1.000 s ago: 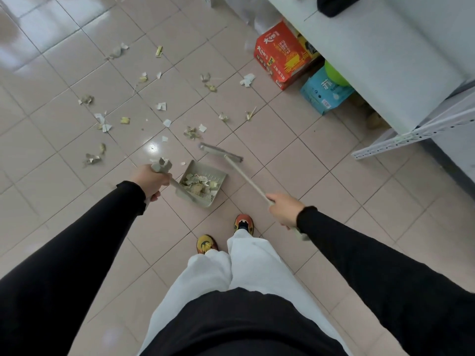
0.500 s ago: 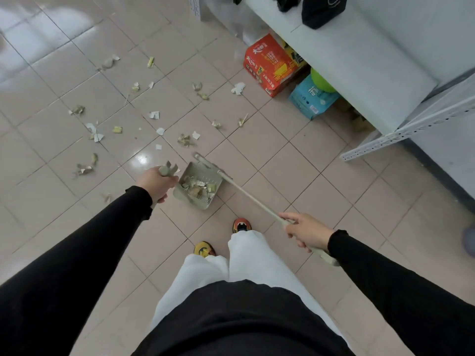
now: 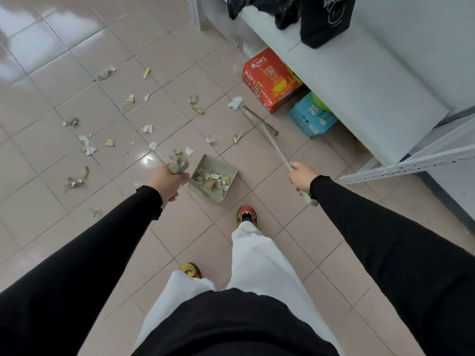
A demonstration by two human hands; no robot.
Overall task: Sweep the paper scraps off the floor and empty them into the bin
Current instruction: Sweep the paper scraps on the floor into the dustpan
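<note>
My left hand point(image 3: 165, 182) grips the handle of a grey-green dustpan point(image 3: 226, 168) that holds several paper scraps. My right hand point(image 3: 302, 176) grips the pale stick of a broom point(image 3: 273, 142). The broom head point(image 3: 259, 120) rests on the tiles beside a white scrap point(image 3: 235, 102), close to the red carton. Several white and yellowish paper scraps point(image 3: 88, 147) lie scattered over the tiles ahead and to the left of the dustpan. No bin is in view.
A red carton point(image 3: 270, 79) and a blue box point(image 3: 312, 119) sit under a white shelf point(image 3: 359, 80) at the right. Black bags point(image 3: 326, 19) lie on the shelf. My feet point(image 3: 246, 214) stand just behind the dustpan.
The broom head has swung away from the dustpan's mouth, forward and right toward the red carton. My right hand moved right with it. The dustpan stayed in my left hand.
</note>
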